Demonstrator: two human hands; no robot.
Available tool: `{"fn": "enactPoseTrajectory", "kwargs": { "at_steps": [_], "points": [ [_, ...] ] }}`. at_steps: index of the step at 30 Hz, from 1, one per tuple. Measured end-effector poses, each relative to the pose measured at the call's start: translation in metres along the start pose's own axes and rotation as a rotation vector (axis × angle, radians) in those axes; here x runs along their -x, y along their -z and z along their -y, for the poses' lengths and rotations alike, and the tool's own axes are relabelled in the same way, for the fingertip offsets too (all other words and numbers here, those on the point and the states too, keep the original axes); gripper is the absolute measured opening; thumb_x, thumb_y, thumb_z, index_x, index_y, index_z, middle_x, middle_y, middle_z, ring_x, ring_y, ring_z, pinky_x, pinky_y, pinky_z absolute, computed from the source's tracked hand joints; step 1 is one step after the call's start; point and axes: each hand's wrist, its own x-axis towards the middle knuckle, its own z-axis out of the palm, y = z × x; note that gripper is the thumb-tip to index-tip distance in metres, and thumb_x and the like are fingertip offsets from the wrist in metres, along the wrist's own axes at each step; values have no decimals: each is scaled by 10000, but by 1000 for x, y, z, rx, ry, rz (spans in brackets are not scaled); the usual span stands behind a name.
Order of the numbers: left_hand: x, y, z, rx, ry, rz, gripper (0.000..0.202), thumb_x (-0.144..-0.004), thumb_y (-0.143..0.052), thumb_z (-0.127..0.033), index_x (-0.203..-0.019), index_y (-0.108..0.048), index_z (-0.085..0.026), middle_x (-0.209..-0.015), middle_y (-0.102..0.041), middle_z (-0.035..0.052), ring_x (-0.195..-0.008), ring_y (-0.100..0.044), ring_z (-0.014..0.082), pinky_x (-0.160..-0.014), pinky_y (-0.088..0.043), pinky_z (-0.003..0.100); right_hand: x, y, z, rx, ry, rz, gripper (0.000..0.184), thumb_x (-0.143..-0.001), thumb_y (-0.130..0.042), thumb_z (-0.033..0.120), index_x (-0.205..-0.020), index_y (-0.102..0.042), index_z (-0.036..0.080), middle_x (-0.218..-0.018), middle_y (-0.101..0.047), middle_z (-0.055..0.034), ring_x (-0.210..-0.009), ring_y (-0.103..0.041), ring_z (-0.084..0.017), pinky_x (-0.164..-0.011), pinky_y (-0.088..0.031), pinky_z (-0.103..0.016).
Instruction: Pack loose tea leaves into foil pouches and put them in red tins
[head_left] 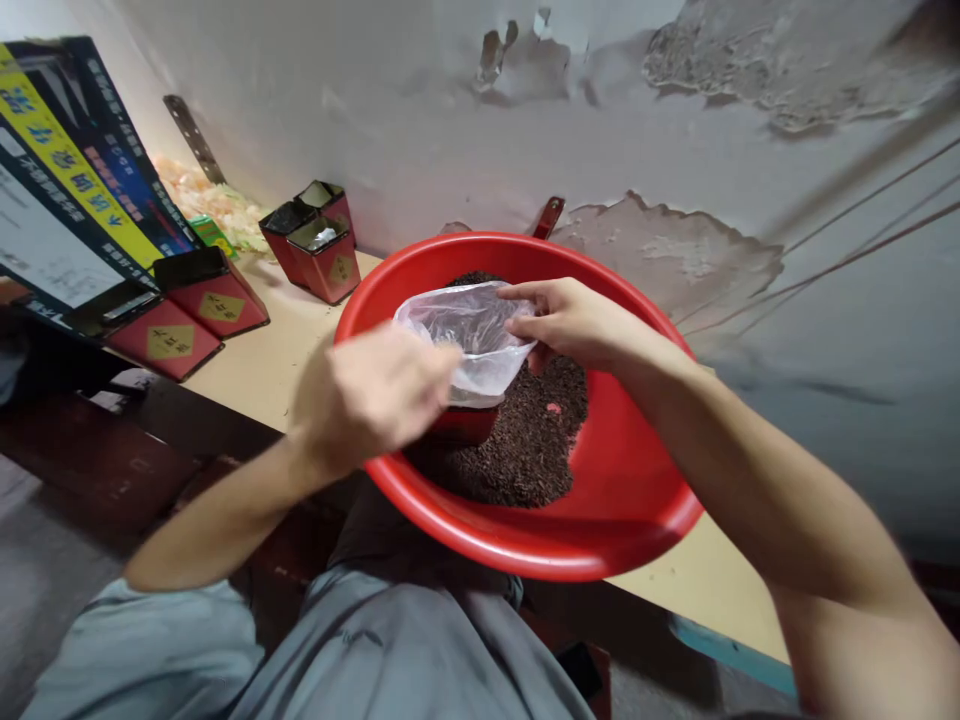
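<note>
Bare room in the round red plastic basin [634,455] at 4 o'clock, clear plastic bag [487,372] at 10. Left hand [375,390] looks curled beside it, can't tell the grip, blurry; right hand [566,318], half-open, holds the bag's 3 o'clock edge.

two hands [574,322], one plastic bag [486,372], one basin [634,440]

Looks like a small packing workshop, probably for loose tea. Shows as much in the big red plastic basin [630,450] of dark dried leaf [529,465], in the clear plastic bag [484,372] at the mouth of a red tin [463,428], and in more red tins [322,278] with gold diamond labels [171,341] along the pale worktop [259,385]. Seems rough and improvised, judging by the peeling plaster wall [420,130].
</note>
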Motion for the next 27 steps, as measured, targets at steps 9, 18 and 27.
{"fn": "enactPoseTrajectory", "kwargs": {
  "at_steps": [9, 18, 27],
  "points": [
    [11, -75, -29, 73, -55, 620, 495, -986, -588, -371, -1354, -589, -41, -1220, -720, 208, -1158, -693, 312, -1033, -523, 406, 0, -21, 5, 17, 62, 45, 622, -889, -715, 223, -1481, -556, 124, -611, -641, -3, -463, -595, -160, -484, -548, -309],
    [5, 25, -28, 106, 62, 477, 289, -999, -571, -451, -1019, -769, -242, -985, -771, 69, -845, -722, 203, -802, -579, 330, 18, -10, -15, 255, 124, -12, 380, -883, -713, 244, -1250, -756, 158, -573, -645, 20, -456, -589, -119, -500, -457, -232],
    [-10, -11, 41, 72, 340, 441, 357, -900, -671, -265, -1237, -740, -167, -1070, -745, 107, -961, -708, 247, -919, -549, 378, 46, -21, -34, 555, 330, -210, 284, -859, -709, 231, -1123, -791, 166, -813, -685, -48, -687, -606, -156, -667, -455, -263]
  ]
}}
